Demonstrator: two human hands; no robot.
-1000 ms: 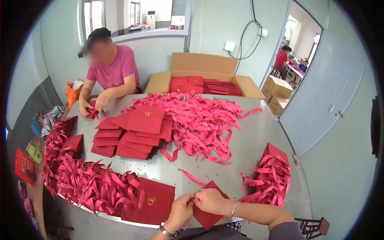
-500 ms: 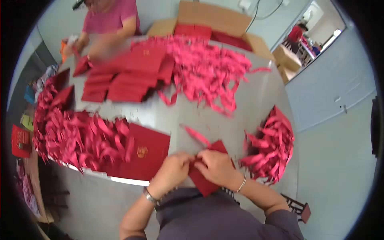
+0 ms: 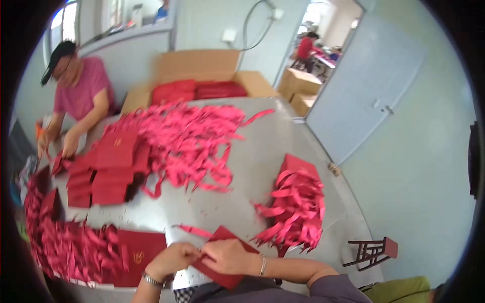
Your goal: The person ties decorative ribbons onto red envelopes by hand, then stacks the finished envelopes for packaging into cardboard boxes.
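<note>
A dark red paper bag, lying flat and aslant, is at the table's near edge under my hands. My right hand lies across it with fingers curled, gripping it. The fingers of my left hand are pinched together at the bag's left edge, close to my right fingertips; what they pinch is hidden. A loose pink ribbon sticks out beyond the bag's far side. Left of my left hand lies a row of red bags with a gold emblem, mostly covered by pink ribbons.
Ribboned red bags are stacked at right. Farther off lie a ribbon heap and piled red bags. A person in pink works at far left. Behind the table stands an open carton; a stool is at right.
My view has tilted up and turned right, so the scene sits lower and further left. Both hands stay together at the same red bag.
</note>
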